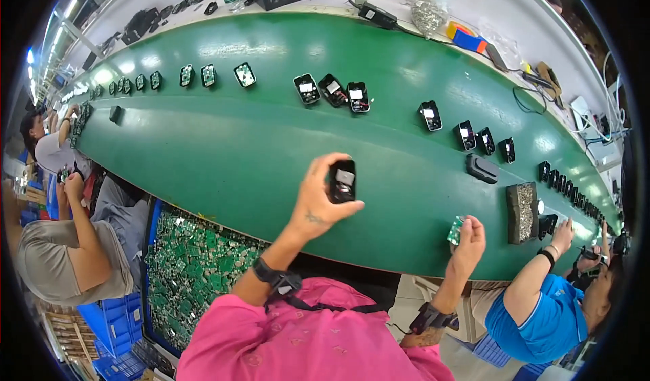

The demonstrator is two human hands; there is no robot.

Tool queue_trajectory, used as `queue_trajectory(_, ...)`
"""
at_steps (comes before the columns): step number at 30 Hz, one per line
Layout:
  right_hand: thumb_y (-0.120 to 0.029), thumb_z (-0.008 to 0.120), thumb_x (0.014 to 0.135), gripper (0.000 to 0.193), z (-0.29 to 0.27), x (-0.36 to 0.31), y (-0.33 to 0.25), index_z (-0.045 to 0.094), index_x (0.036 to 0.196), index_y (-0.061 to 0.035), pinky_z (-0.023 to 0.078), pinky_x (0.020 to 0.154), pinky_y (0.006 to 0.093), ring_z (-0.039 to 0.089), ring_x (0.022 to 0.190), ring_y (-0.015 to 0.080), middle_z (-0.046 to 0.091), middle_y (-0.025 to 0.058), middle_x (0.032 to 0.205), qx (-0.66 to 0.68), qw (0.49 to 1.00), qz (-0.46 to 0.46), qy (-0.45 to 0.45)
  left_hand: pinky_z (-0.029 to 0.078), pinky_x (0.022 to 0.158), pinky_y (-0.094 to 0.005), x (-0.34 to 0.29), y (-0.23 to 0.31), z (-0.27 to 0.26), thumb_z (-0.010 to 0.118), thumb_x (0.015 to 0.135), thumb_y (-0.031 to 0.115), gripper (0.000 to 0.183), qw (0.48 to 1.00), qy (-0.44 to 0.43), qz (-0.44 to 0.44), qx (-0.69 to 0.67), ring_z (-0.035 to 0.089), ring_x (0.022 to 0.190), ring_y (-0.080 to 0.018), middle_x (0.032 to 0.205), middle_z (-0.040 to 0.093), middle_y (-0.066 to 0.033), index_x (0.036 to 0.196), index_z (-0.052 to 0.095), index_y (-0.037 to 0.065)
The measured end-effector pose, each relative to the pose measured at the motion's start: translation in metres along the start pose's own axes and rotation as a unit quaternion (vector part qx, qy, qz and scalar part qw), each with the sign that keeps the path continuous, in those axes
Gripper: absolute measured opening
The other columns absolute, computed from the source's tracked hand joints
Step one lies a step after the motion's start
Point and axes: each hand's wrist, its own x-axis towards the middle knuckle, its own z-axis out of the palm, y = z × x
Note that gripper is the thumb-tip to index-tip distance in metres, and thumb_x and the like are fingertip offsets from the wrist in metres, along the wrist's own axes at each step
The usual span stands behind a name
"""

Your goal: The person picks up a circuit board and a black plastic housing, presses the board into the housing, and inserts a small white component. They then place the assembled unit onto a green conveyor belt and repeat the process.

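Note:
My left hand grips a small black plastic housing by its sides, over the green work surface. The housing's open face is turned up, and a pale rectangular part shows inside. Off to the right, my right hand pinches a small green circuit board between thumb and fingers, above the near part of the table. The two hands are well apart. Beyond them lie black housings with white parts inside, one of them straight ahead of my left hand.
A blue-edged bin full of green circuit boards stands at my near left. On the table at right are a dark closed case and a foam-like block. Co-workers sit on both sides. Cables and tape line the far shelf.

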Motion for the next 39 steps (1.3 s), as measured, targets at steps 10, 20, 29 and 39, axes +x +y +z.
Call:
queue_trajectory(10,-0.011,0.063,0.099,0.022,0.065,-0.069,-0.033,0.056,0.117,-0.0001,0.039,0.04,0.0176,0.056,0.057,0.0035,0.065,0.0014,0.089,0.212,0.947,0.126,-0.205,0.055,0.082,-0.0294,-0.035,0.016,0.037,0.089,0.066,0.011,0.091,0.996,-0.075,-0.039,0.029,0.062,0.099,-0.0177,0.129,0.054,-0.0122,0.144,0.043,0.003)
queue_trajectory(20,0.003,0.073,0.085,0.008,0.08,-0.068,-0.075,0.07,0.093,0.0027,0.047,0.065,0.0219,0.061,0.075,0.0096,0.067,0.0063,0.088,0.098,0.94,-0.099,-0.312,0.056,0.084,-0.0332,-0.044,0.039,0.042,0.085,0.066,0.007,0.085,0.987,-0.138,0.005,0.085,0.062,0.105,-0.0206,0.128,0.057,-0.0153,0.142,0.047,0.005)
queue_trajectory(29,0.002,0.079,0.079,0.013,0.083,-0.061,-0.07,0.073,0.091,-0.0008,0.044,0.058,0.0243,0.059,0.068,0.0111,0.067,0.0061,0.082,-0.069,0.913,-0.267,-0.301,0.054,0.074,-0.0301,-0.05,0.043,0.045,0.084,0.07,0.007,0.08,0.982,-0.17,0.056,0.06,0.063,0.101,-0.0197,0.124,0.058,-0.0139,0.14,0.047,0.008)
queue_trajectory(39,-0.003,0.072,0.089,0.012,0.08,-0.069,-0.064,0.066,0.099,0.0004,0.047,0.057,0.0231,0.061,0.068,0.0113,0.066,0.0063,0.083,-0.06,0.939,-0.251,-0.227,0.053,0.065,-0.0244,-0.051,0.046,0.044,0.054,0.1,0.011,0.049,0.934,-0.208,-0.191,-0.219,0.06,0.091,-0.0107,0.114,0.058,-0.0063,0.146,0.036,0.009)
